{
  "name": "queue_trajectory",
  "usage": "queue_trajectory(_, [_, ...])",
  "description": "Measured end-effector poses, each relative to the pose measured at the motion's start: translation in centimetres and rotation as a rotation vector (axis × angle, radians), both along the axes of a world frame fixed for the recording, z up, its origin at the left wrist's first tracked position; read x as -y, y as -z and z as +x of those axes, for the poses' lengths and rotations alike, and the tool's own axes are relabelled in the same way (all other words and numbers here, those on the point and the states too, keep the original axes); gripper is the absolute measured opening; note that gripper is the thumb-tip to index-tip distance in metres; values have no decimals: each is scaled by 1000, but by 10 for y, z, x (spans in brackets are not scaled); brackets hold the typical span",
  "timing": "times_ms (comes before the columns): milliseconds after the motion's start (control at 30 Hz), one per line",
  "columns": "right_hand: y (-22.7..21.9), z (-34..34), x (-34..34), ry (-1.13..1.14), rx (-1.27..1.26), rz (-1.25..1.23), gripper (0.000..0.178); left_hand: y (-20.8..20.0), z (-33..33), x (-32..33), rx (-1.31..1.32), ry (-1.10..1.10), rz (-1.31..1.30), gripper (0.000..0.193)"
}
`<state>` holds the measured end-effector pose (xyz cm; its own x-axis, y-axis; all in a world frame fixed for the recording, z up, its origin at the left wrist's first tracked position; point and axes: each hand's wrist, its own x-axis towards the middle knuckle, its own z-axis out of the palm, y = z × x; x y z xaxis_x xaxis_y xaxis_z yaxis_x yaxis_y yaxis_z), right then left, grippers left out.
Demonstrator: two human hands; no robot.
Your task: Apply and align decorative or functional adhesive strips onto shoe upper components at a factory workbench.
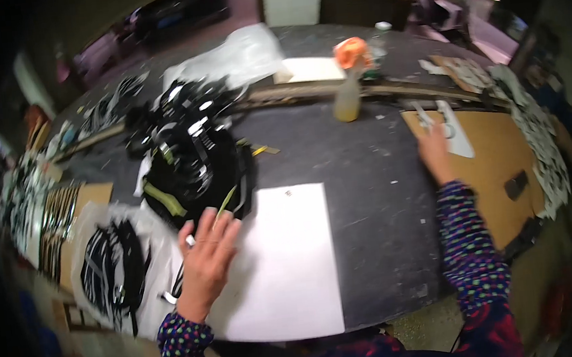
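My left hand (207, 255) is over the left edge of a white sheet (287, 267), fingers spread, with nothing visibly gripped. A large pile of black strips (196, 166) with glossy and yellow-green parts lies just beyond its fingertips. Beside the thumb is a small white bit (191, 240). At the right, my right hand (437, 152) reaches onto a brown cardboard sheet (498, 187). Its fingers are bunched at a slim, pale, pronged thing, blurred and partly covered by them. A white pointed piece (460, 144) lies against that hand.
Left of the pile, a clear plastic bag (163, 257) holds black strips. A spray bottle (347, 102) with yellow liquid and an orange top stands at the back. A long wooden strip (292, 93) crosses the dark table. Stacked pale pieces (534, 143) line the right edge.
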<state>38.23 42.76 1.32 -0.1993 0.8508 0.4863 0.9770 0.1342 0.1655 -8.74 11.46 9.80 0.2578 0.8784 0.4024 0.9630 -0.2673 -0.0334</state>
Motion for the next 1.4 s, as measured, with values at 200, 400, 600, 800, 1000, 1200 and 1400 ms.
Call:
queue_trajectory(200, [11,135,-7,-172,-68,-165,30,47,-1,67,232,-73,101,32])
queue_trajectory(400, [-35,82,0,230,-703,-445,29,84,-30,74,219,-461,150,40])
queue_trajectory(600, [-103,32,67,-420,-856,24,28,87,-55,67,237,-567,199,37])
queue_trajectory(800, [-141,-39,165,-415,-1314,-576,17,75,-66,68,527,-571,153,20])
queue_trajectory(1000, [-89,-104,221,-394,-1417,-1198,13,37,-88,96,947,-389,-245,13])
queue_trajectory(1200, [-64,-164,228,-788,-1255,-1494,28,40,-78,94,1249,-173,-721,7])
queue_trajectory(1400, [-40,-226,240,-854,-1218,-1674,19,34,-33,80,1346,-74,-790,7])
